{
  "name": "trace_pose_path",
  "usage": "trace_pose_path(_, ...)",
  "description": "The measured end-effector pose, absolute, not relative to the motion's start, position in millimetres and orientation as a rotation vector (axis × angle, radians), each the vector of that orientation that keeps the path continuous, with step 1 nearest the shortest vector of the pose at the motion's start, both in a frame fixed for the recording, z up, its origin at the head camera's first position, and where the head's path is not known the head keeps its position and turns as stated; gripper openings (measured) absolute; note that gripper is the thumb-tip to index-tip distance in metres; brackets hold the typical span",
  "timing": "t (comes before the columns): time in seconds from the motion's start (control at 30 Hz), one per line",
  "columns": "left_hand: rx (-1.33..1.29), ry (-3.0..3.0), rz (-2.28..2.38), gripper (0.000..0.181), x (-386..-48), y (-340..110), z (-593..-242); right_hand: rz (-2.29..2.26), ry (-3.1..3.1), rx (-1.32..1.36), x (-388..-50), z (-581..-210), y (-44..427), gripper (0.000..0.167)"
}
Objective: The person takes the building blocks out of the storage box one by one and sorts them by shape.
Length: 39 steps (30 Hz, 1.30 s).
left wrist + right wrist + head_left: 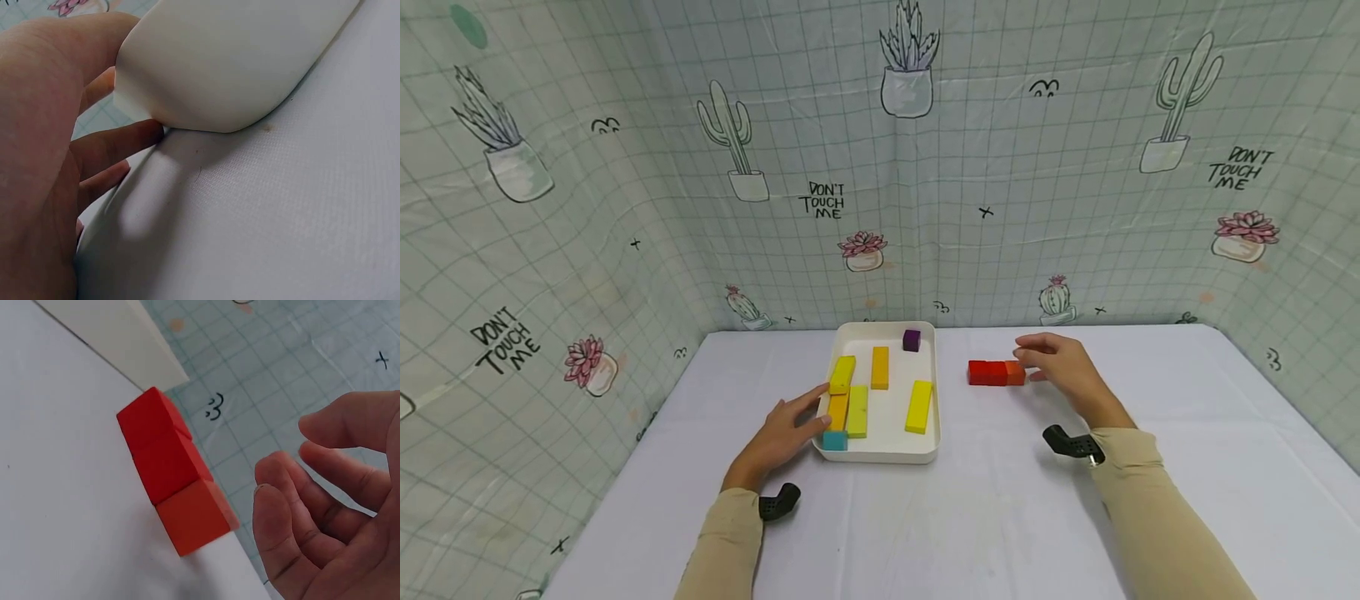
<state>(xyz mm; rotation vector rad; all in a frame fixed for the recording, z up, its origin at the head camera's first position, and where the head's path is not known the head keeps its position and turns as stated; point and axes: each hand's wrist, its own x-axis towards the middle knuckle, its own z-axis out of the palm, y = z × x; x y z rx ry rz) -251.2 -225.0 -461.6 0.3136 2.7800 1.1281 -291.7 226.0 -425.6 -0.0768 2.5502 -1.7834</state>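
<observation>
My left hand [784, 437] holds the left side of a white tray [887, 454], thumb and fingers at its wall. In the left wrist view the tray's outer wall [212, 69] shows between the thumb and a lower finger. On the right, my right hand [1067, 371] hovers beside a row of small blocks, fingers loosely bent and nothing between them. That row has two red blocks [169, 462] and an orange block [197, 519] at the near end, touching one another. In the right wrist view the fingertips stand apart from the orange block.
Inside the tray lie yellow blocks [918, 407], amber bars [880, 368], a blue block [835, 441] near the front left corner and a purple cube [912, 340] at the back right. A white cloth [985, 517] covers the table. Printed fabric [985, 150] hangs behind and at both sides.
</observation>
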Motion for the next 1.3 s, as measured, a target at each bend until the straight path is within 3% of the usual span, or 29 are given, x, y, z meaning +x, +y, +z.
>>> trace_pose_path(0.47, 0.313, 2.766, 1.144, 0.064, -252, -226, -461, -1.706, 2.498, -0.210, -289, -426, 191, 0.045)
trace_pose_path(1.3, 0.294, 2.769, 1.140, 0.064, -250, -224, -460, -1.475, 2.274, -0.748, -302, -403, 113, 0.035)
